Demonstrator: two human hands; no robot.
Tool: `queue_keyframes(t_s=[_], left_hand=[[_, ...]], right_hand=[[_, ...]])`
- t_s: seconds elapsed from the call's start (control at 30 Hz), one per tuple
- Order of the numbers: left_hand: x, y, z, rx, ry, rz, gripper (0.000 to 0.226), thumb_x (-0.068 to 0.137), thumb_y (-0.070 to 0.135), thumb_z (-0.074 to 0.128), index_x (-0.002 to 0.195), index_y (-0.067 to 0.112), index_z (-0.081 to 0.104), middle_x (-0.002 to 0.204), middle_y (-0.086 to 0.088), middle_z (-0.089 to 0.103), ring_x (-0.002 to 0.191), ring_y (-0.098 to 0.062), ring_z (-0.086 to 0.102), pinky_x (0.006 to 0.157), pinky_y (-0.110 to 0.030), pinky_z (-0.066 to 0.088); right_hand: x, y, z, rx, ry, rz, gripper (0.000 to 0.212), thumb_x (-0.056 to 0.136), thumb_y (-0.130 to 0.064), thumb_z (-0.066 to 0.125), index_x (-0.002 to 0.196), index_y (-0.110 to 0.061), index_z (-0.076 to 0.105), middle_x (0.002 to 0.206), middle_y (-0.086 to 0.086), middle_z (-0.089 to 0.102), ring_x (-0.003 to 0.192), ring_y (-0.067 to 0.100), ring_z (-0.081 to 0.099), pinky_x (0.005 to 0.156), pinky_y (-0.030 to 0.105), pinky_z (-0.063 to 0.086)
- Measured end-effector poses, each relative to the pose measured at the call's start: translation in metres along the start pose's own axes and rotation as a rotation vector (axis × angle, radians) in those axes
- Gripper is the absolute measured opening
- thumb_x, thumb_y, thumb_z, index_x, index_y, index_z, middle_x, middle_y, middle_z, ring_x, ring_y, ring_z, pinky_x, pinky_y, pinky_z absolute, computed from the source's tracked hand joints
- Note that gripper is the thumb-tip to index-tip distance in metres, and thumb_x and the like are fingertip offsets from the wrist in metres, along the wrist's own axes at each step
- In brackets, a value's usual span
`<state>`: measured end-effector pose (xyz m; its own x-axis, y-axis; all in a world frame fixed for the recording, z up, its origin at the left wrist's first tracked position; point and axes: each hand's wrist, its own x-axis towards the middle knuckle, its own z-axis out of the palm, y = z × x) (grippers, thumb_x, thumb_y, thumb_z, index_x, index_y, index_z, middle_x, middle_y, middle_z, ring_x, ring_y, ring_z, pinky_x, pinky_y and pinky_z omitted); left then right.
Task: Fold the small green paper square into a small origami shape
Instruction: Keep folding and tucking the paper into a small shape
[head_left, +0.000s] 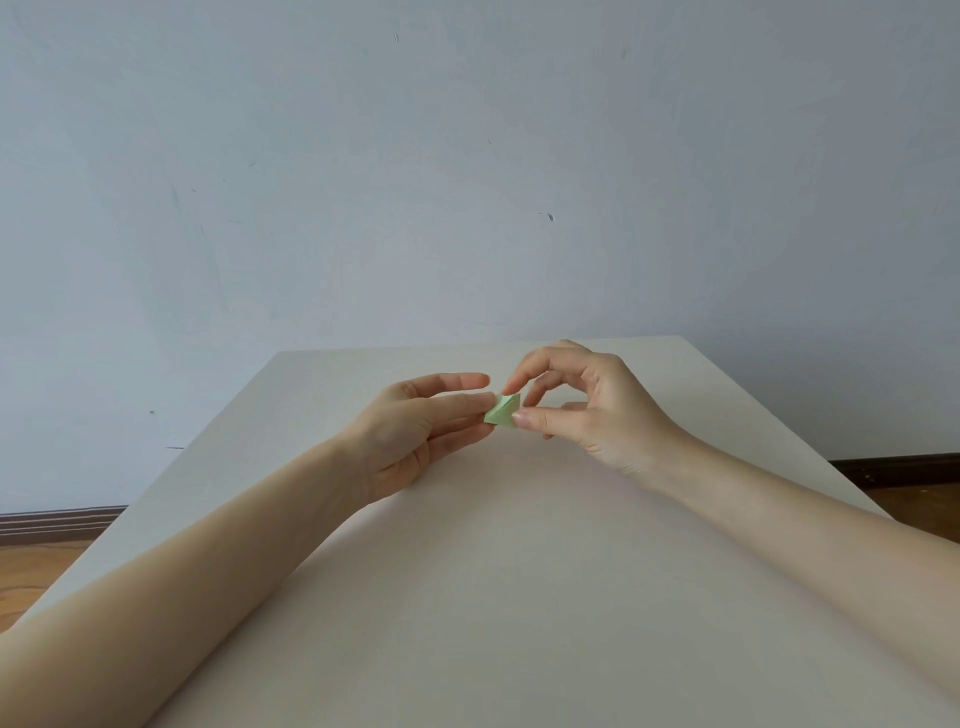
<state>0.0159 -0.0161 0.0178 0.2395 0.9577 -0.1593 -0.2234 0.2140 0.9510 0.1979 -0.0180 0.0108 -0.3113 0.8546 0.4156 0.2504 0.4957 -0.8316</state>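
A small light-green paper piece (502, 410), folded down to a compact angular shape with creases showing, is held in the air above the table between both hands. My left hand (415, 426) comes in from the left and pinches its left edge with the fingertips. My right hand (582, 405) comes in from the right, thumb against the paper's lower right corner and forefinger touching its top. Part of the paper is hidden behind the fingers.
A pale beige table (519, 597) spreads under both forearms, its far edge just beyond the hands. Behind it rises a plain grey-white wall (467, 182). Wooden floor and dark skirting show at the left (52, 525) and right.
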Motion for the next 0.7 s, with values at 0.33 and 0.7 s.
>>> queue_keyframes(t_s=[0.33, 0.7], left_hand=[[0.001, 0.002, -0.001, -0.062, -0.015, -0.042, 0.02, 0.084, -0.003, 0.059, 0.102, 0.004, 0.063, 0.078, -0.006, 0.073, 0.07, -0.01, 0.071, 0.06, -0.016, 0.055], [0.0015, 0.0024, -0.0021, -0.027, 0.018, -0.021, 0.02, 0.082, -0.002, 0.062, 0.1, 0.007, 0.065, 0.082, -0.008, 0.074, 0.068, -0.012, 0.071, 0.058, -0.016, 0.054]], right_hand=[[-0.0005, 0.0005, 0.0001, -0.029, -0.026, -0.005, 0.028, 0.073, 0.001, 0.073, 0.076, -0.027, 0.072, 0.099, -0.01, 0.057, 0.082, 0.006, 0.054, 0.064, 0.018, 0.043], [-0.0012, 0.0012, -0.0007, -0.05, 0.008, -0.054, 0.013, 0.072, -0.002, 0.076, 0.068, -0.01, 0.065, 0.092, -0.008, 0.067, 0.09, 0.021, 0.059, 0.063, 0.023, 0.045]])
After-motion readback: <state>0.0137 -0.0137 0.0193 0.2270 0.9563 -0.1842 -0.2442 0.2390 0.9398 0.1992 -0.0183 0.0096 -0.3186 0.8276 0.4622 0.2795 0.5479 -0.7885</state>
